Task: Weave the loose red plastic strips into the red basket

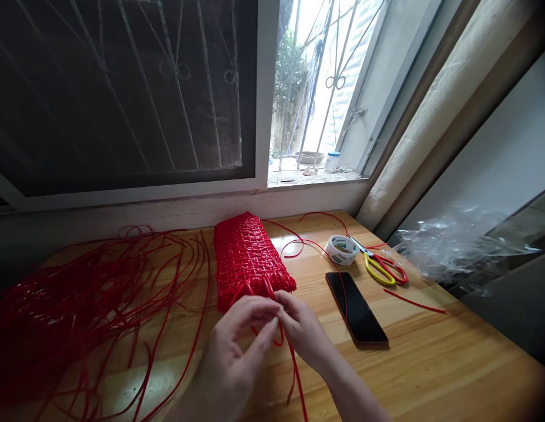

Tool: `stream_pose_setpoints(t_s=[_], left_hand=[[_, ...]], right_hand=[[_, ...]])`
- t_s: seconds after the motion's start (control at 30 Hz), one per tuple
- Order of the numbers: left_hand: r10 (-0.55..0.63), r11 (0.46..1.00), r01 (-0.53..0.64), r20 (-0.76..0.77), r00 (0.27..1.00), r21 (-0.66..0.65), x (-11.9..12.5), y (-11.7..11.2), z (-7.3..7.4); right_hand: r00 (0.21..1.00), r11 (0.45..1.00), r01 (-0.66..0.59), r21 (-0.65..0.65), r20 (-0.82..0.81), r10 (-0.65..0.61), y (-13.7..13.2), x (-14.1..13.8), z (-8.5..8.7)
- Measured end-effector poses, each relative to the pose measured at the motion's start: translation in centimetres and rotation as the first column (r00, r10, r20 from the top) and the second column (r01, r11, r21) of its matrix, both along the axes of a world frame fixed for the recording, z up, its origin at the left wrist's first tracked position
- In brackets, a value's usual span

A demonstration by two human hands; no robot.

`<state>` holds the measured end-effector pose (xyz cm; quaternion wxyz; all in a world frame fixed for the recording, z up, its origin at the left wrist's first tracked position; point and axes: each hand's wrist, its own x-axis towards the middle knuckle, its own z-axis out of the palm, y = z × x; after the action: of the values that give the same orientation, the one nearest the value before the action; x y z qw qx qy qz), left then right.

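Observation:
A red woven basket piece (248,258) lies on its side on the wooden table (431,363), near the middle. My left hand (237,346) and my right hand (303,328) meet at its near edge. Both pinch loose red plastic strands (294,363) that trail from the weave toward me. The fingers of both hands are closed on the strands.
A big loose pile of red strands (79,293) covers the table's left side. Right of the basket lie a tape roll (341,249), yellow and red scissors (382,266) and a black phone (357,308). Crumpled clear plastic (452,246) sits at the right edge. A window is behind.

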<state>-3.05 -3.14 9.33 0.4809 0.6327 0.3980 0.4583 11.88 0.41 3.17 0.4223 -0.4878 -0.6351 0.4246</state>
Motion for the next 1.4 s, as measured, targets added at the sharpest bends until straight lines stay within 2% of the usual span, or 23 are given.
stream_pose_setpoints(t_s=[0.07,0.1,0.2,0.27,0.33,0.4,0.47,0.53,0.6,0.73,0.83,0.9,1.0,1.07,1.13,1.2,1.27,1.33,1.4], left_hand=[[0.026,0.995,-0.02,-0.063,0.998,0.097,1.2,1.5,-0.4],[0.036,0.993,-0.019,-0.146,0.989,0.115,1.4,2.2,-0.6],[0.015,0.999,-0.034,-0.406,0.914,-0.038,1.2,3.4,-1.2],[-0.007,0.989,-0.062,-0.474,0.881,-0.131,1.0,3.5,-1.6],[-0.051,0.973,-0.031,-0.341,0.939,-0.23,1.3,3.5,-2.0],[-0.064,0.924,0.057,-0.004,0.998,-0.378,2.1,3.6,-2.5],[0.047,0.843,0.136,0.324,0.945,-0.52,3.0,3.9,-2.9],[0.19,0.792,0.156,0.481,0.856,-0.59,3.6,4.3,-3.0],[0.28,0.779,0.128,0.524,0.805,-0.613,3.6,4.7,-2.6],[0.414,0.761,0.059,0.554,0.723,-0.646,2.3,5.5,-0.9],[0.488,0.771,-0.002,0.588,0.645,-0.637,1.0,6.3,0.4],[0.525,0.757,-0.005,0.604,0.6,-0.653,0.4,6.7,1.0],[0.532,0.715,0.101,0.632,0.564,-0.692,0.0,6.6,1.5],[0.442,0.688,0.235,0.653,0.616,-0.687,-0.2,5.8,1.6],[0.243,0.68,0.35,0.648,0.722,-0.645,-0.3,4.3,1.4],[0.017,0.76,0.369,0.585,0.811,-0.535,-0.7,2.7,0.9],[-0.126,0.858,0.31,0.418,0.9,-0.409,-1.1,1.3,0.2],[-0.169,0.928,0.228,0.212,0.963,-0.296,-1.5,0.4,-0.7],[-0.132,0.965,0.153,0.109,0.985,-0.215,-1.7,0.0,-1.4]], right_hand=[[0.992,0.997,0.0,0.078,0.125,-0.01,0.0,0.7,0.6],[0.989,0.997,-0.007,0.076,0.15,-0.005,0.0,1.1,0.9],[0.995,0.999,-0.045,-0.025,0.088,0.047,-0.1,2.0,1.4],[0.997,0.995,-0.072,-0.069,-0.001,0.072,-0.1,2.1,1.3],[0.993,0.992,-0.09,-0.083,-0.079,0.084,-0.2,1.7,1.1],[0.988,0.992,-0.1,-0.074,-0.128,0.09,-0.2,1.1,0.8],[0.988,0.994,-0.082,-0.069,-0.134,0.072,-0.4,0.3,0.5],[0.992,0.995,-0.057,-0.08,-0.115,0.048,-0.7,-0.3,0.4],[0.994,0.994,-0.053,-0.099,-0.105,0.042,-1.2,-0.8,0.4],[0.989,0.988,-0.134,-0.076,-0.078,0.128,-2.7,-1.0,0.5],[0.989,0.987,-0.149,0.056,0.015,0.148,-3.2,-0.7,0.2],[0.987,0.976,-0.155,0.15,0.063,0.147,-2.9,-0.5,-0.1],[0.982,0.944,-0.178,0.278,0.112,0.152,-1.7,-0.4,-0.7],[0.98,0.914,-0.183,0.362,0.142,0.139,-1.0,-0.6,-1.0],[0.983,0.886,-0.165,0.433,0.15,0.11,-0.6,-0.9,-1.2],[0.984,0.86,-0.156,0.485,0.151,0.094,-0.4,-1.1,-1.2],[0.981,0.85,-0.176,0.497,0.156,0.112,-0.5,-1.3,-1.0],[0.976,0.849,-0.207,0.486,0.167,0.142,-0.7,-1.5,-0.8],[0.969,0.838,-0.234,0.492,0.19,0.16,-0.9,-1.7,-0.6]])
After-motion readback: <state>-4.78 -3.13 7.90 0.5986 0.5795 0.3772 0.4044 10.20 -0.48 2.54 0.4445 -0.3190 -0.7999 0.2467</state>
